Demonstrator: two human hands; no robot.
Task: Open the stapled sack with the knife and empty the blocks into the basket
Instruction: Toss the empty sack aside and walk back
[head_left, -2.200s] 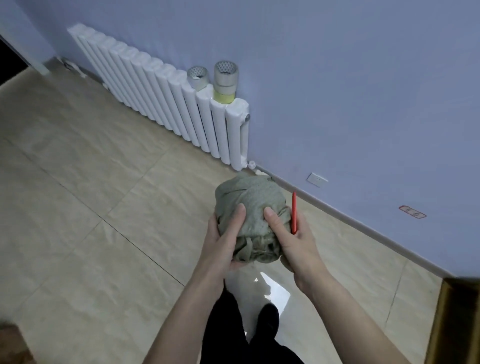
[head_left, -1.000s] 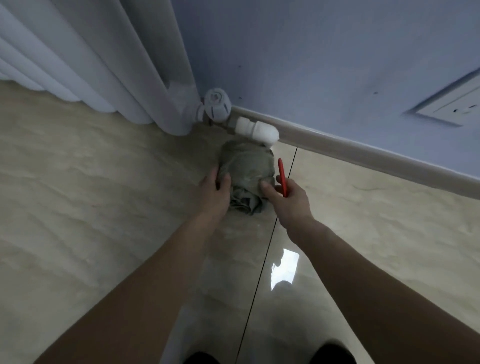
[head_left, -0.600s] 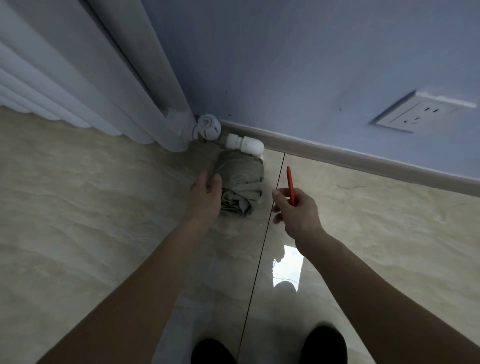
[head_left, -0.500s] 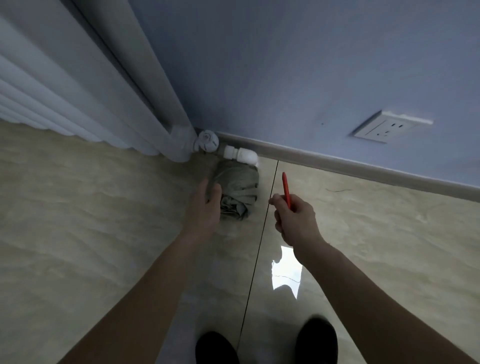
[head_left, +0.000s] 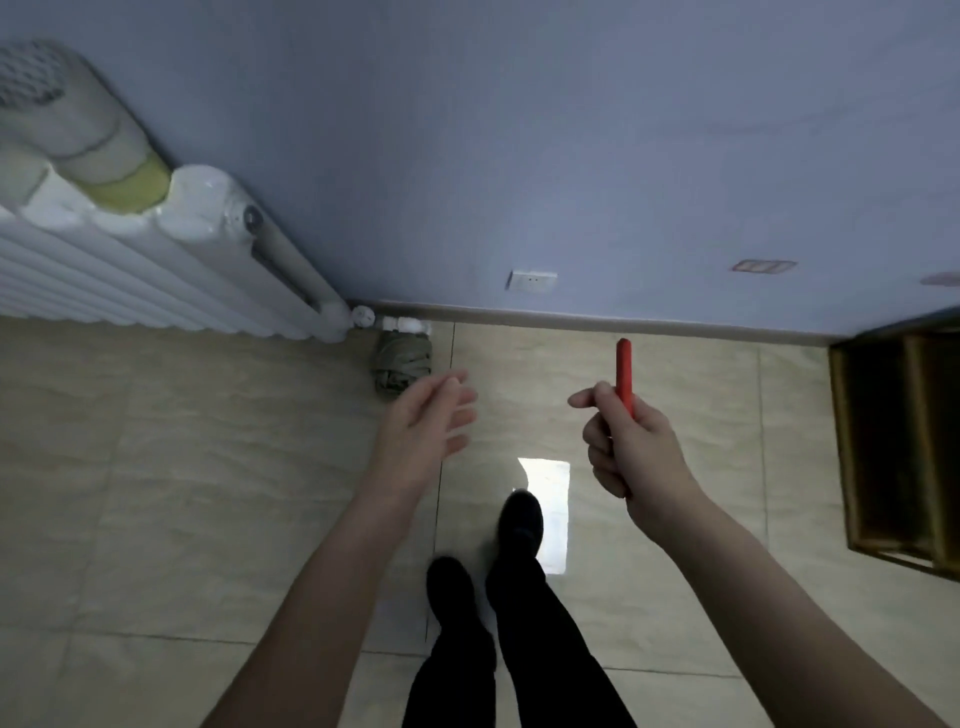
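Left hand (head_left: 423, 426) now off the sack (head_left: 401, 361), fingers spread, empty; right hand (head_left: 626, 447) stays clamped on red knife (head_left: 624, 375). Sack left on floor at wall edge beside radiator (head_left: 156, 275), uncut; no basket visible.

The sack (head_left: 401, 365), a crumpled grey-green cloth bundle, is lying on the floor against the wall, ahead of the open left grip (head_left: 425, 432) and apart from it. The knife (head_left: 624, 375), a slim red stick, is standing nearly upright in the closed right grip (head_left: 626, 441), rising above the fingers, well right of the sack.
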